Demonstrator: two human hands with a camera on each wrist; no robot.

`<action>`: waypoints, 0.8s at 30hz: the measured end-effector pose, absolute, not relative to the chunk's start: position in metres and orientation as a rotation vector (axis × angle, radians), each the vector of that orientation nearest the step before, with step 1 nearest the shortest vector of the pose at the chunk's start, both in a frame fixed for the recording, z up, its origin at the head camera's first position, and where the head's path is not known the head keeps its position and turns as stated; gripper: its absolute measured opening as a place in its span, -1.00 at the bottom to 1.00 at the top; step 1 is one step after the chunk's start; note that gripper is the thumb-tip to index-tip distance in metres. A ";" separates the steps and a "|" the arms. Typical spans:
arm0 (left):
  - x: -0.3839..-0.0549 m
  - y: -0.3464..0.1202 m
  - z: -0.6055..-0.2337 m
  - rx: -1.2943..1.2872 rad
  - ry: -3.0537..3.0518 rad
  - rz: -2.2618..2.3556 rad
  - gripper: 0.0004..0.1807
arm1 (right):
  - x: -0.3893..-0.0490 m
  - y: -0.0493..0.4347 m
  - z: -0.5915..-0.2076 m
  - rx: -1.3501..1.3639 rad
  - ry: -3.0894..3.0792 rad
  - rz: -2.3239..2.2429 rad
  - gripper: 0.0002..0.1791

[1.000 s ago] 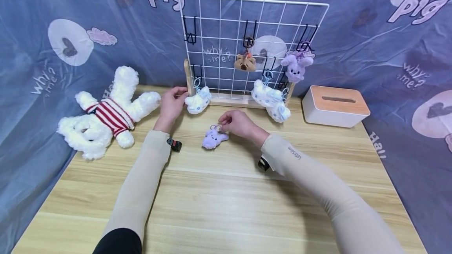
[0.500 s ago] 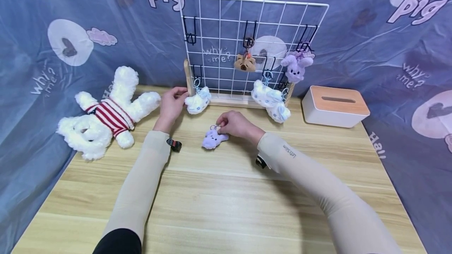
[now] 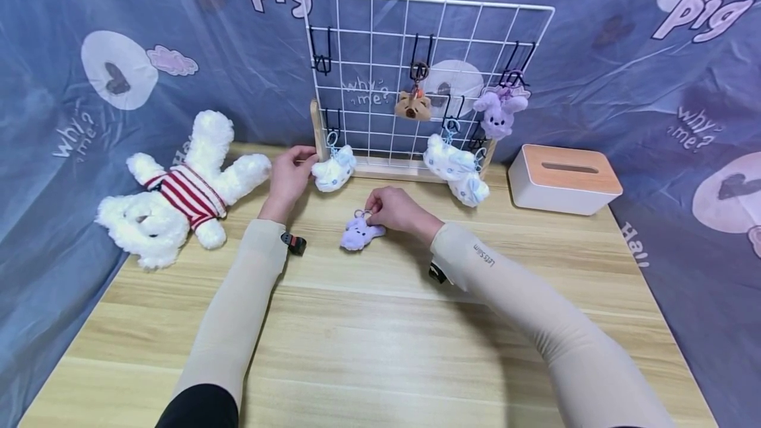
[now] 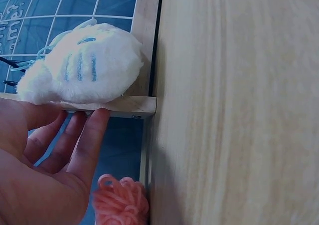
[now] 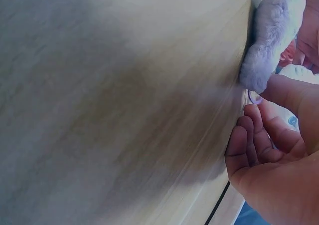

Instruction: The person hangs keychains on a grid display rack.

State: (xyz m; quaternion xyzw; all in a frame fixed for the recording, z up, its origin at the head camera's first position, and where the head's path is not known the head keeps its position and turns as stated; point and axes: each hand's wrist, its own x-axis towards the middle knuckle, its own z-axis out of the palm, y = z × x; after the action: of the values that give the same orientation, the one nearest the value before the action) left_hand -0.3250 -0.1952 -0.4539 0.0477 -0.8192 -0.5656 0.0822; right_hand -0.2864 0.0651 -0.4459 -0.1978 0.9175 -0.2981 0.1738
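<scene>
My left hand holds the wooden post at the left end of a white wire grid rack, thumb in front and fingers along its outer side. Right beside it hangs a white plush keychain with blue stitching. A lilac plush keychain with a small face and ears lies on the table in front of the rack. At its ring, my right hand pinches with thumb and forefinger. Close up in the right wrist view, the lilac plush shows its furry side above the fingers.
Black hooks on the rack carry a brown plush, another lilac plush and two white plushes. A white teddy lies at left; a tissue box stands at right. Pink yarn sits beyond the left hand.
My right hand has shifted slightly left, its fingertips closing in at the lilac keychain's ring. My left hand has stayed at the post.
</scene>
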 end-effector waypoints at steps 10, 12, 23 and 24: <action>-0.325 -0.195 -0.452 0.149 -2.446 -1.702 -0.67 | -0.281 0.065 -0.443 -0.619 2.603 -0.805 -0.94; -0.325 -0.195 -0.451 0.151 -2.445 -1.704 -0.67 | -0.280 0.066 -0.443 -0.619 2.592 -0.831 -0.95; -0.325 -0.195 -0.452 0.146 -2.439 -1.716 -0.67 | -0.276 0.065 -0.430 -0.651 2.577 -0.996 -0.86; -0.325 -0.195 -0.452 0.145 -2.438 -1.716 -0.67 | -0.276 0.066 -0.429 -0.653 2.581 -1.009 -0.86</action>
State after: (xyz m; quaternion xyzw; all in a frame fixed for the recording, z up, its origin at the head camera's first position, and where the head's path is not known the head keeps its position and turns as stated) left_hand -0.3252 -0.1954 -0.4522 0.0485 -0.8144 -0.5730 0.0781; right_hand -0.2759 0.0656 -0.4289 -0.2270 0.8967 -0.3506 0.1467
